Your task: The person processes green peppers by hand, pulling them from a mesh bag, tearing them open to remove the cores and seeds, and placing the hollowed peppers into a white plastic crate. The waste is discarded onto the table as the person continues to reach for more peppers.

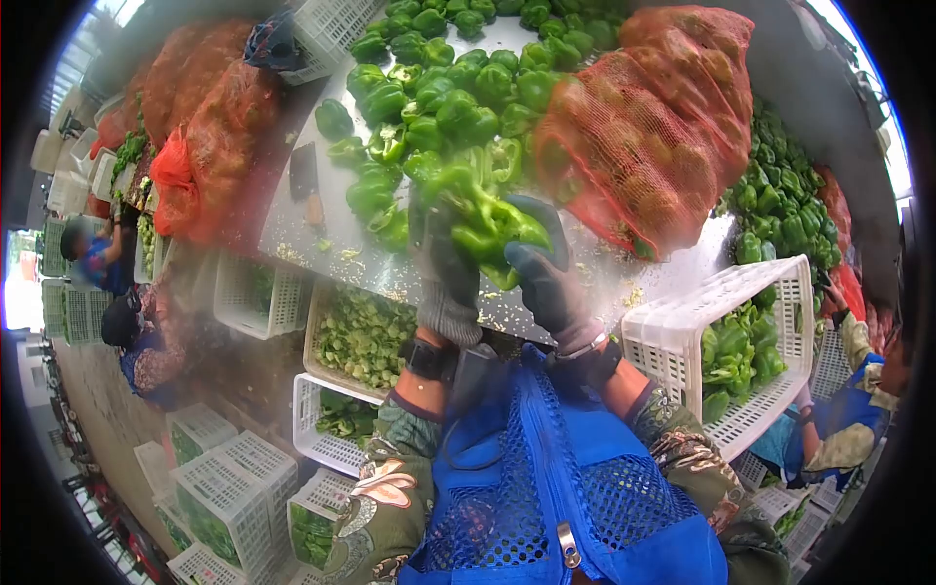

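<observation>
A green bell pepper (490, 222), torn open with its pale inside partly showing, is held over the near edge of the metal table (336, 255). My left hand (441, 255), in a dark glove, is closed on the pepper's left side. On its right side my right hand (548, 283), also gloved, grips it with the thumb across the front. Many green peppers (458, 112) are heaped just beyond my hands, some of them broken open. To the left on the table lies a knife (305, 174) with a wooden handle. Pale seeds are scattered along the table edge.
A red mesh sack (648, 127) leans on the table at right. Beside me on the right, a tilted white crate (673, 336) holds peppers. Below left stands a crate of pepper cores (366, 331). Co-workers (146, 341) are at left and right; stacked crates (234, 487) fill the lower left.
</observation>
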The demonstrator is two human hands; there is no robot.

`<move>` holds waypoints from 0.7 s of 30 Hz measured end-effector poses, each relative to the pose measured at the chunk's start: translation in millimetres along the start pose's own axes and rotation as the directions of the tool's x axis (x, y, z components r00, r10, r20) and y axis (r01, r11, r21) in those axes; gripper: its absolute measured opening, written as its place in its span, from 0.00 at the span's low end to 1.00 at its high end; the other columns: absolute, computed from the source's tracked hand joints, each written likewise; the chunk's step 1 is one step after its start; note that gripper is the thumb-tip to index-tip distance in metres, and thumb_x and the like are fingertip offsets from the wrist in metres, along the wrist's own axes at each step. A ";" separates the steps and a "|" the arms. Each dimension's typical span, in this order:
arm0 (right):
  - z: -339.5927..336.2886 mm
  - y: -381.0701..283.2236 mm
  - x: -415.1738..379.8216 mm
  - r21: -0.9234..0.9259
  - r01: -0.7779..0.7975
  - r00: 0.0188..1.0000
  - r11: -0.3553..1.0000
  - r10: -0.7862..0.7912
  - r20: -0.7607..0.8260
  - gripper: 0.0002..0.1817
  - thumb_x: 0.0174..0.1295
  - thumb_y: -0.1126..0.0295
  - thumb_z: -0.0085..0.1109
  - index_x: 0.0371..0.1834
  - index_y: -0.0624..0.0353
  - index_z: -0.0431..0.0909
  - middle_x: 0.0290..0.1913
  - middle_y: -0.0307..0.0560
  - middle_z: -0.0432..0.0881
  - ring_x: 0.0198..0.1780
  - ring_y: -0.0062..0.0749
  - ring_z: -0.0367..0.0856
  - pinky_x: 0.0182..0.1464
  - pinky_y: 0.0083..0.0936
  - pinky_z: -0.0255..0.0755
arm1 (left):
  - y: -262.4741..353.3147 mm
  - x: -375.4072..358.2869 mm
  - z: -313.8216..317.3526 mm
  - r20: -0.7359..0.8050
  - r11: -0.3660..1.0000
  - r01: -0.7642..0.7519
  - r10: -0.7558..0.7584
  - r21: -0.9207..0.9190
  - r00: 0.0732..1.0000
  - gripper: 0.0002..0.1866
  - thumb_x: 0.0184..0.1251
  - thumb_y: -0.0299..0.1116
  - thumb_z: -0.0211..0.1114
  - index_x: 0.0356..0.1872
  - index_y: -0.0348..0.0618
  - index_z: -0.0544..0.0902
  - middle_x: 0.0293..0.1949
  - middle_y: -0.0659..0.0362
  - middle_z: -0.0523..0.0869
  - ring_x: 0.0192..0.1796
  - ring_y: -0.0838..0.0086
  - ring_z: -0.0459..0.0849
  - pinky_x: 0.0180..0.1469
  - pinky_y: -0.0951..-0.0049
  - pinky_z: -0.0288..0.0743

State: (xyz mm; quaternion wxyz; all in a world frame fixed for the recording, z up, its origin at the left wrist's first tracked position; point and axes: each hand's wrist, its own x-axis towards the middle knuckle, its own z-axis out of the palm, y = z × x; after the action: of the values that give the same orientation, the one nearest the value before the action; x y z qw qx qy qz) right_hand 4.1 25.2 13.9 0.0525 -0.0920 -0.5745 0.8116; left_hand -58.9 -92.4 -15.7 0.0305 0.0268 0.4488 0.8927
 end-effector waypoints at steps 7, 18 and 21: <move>-32.5 37.7 8.3 -0.365 0.297 0.946 0.882 -0.324 -0.013 0.23 0.63 0.71 0.55 0.62 0.58 0.67 0.52 0.45 0.76 0.51 0.28 0.76 0.55 0.26 0.73 | -57.3 31.8 -29.3 -0.044 0.987 -0.063 0.070 0.145 0.997 0.24 0.66 0.51 0.59 0.55 0.45 0.75 0.50 0.58 0.79 0.52 0.67 0.78 0.55 0.60 0.74; -86.7 -41.9 6.4 0.580 -0.096 0.995 0.809 0.085 0.046 0.27 0.61 0.58 0.53 0.59 0.66 0.69 0.54 0.56 0.78 0.53 0.47 0.79 0.57 0.46 0.75 | -47.3 62.7 -73.2 0.242 0.479 -0.426 0.398 0.768 0.885 0.30 0.50 0.36 0.73 0.56 0.45 0.73 0.52 0.56 0.79 0.55 0.63 0.78 0.58 0.62 0.73; -100.9 -54.2 12.5 0.590 -0.068 0.969 0.805 -0.087 0.231 0.30 0.59 0.59 0.58 0.63 0.64 0.67 0.57 0.55 0.77 0.57 0.42 0.78 0.60 0.39 0.74 | -21.0 37.8 -54.7 0.290 0.642 -0.370 0.232 0.672 0.929 0.15 0.61 0.30 0.64 0.48 0.44 0.73 0.45 0.58 0.79 0.48 0.70 0.79 0.50 0.66 0.76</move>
State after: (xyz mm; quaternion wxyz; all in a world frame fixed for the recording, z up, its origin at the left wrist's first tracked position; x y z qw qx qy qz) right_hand 12.0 138.8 31.3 0.0111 0.0335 -0.2945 0.9550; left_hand -100.1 -120.7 -64.3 -0.0921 0.1901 0.7448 0.6330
